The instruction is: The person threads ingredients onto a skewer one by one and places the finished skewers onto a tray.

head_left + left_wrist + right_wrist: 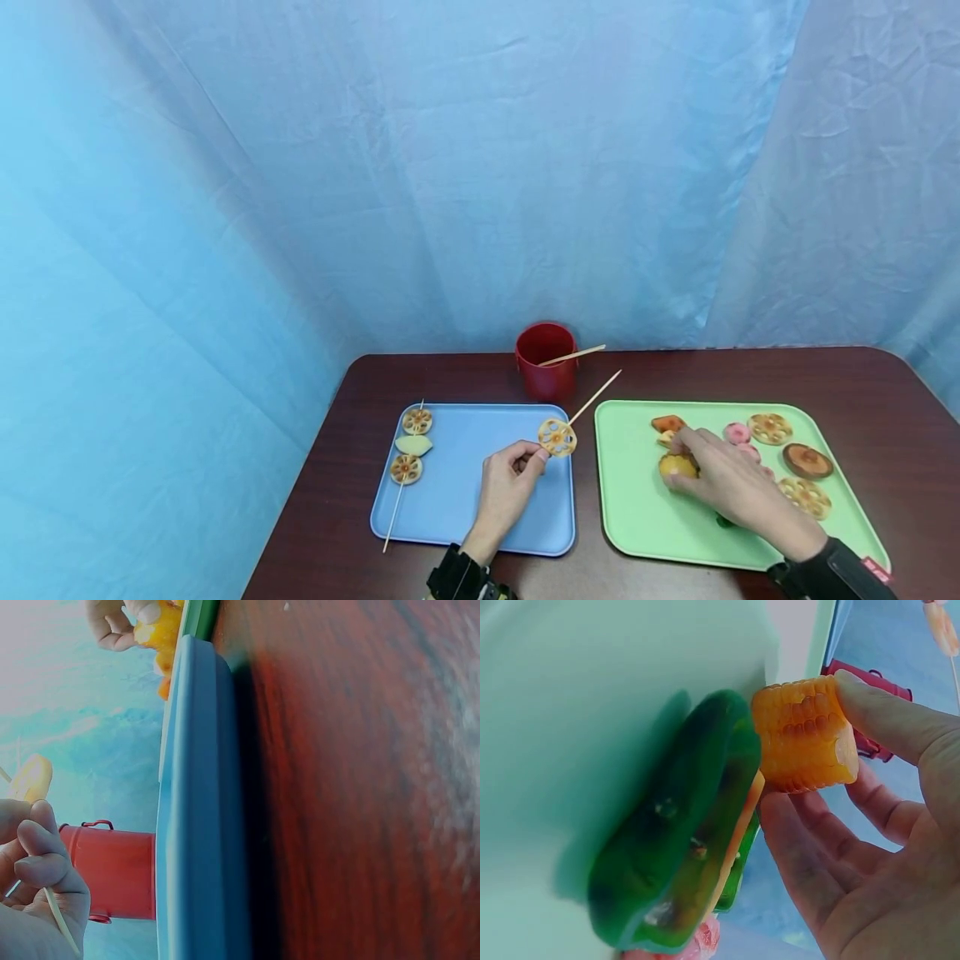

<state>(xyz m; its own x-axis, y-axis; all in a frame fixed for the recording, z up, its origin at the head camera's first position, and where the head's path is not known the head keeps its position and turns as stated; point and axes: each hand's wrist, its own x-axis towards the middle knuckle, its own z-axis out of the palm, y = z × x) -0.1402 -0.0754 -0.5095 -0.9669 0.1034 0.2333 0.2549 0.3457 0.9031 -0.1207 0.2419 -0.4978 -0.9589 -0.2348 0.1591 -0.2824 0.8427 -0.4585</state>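
My left hand [510, 487] is over the right side of the blue tray [472, 500]. It pinches a wooden skewer [600, 392] with one lotus root slice [557, 437] on it, the bare end slanting up to the right. In the left wrist view the skewer's other end [61, 922] shows below the curled fingers. Over the green tray [633, 508], my right hand [723, 479] grips a chunk of corn [802, 735] between thumb and fingers. Right beside the corn lies a piece of green pepper [667, 832], mostly hidden under the hand in the head view.
A loaded skewer [396, 508] with two lotus slices and a pale green slice lies on the blue tray's left. Behind stands a red cup [547, 383] holding a stick. Lotus slices [770, 428], a brown mushroom-like slice [807, 461] and pink pieces [737, 432] lie on the green tray.
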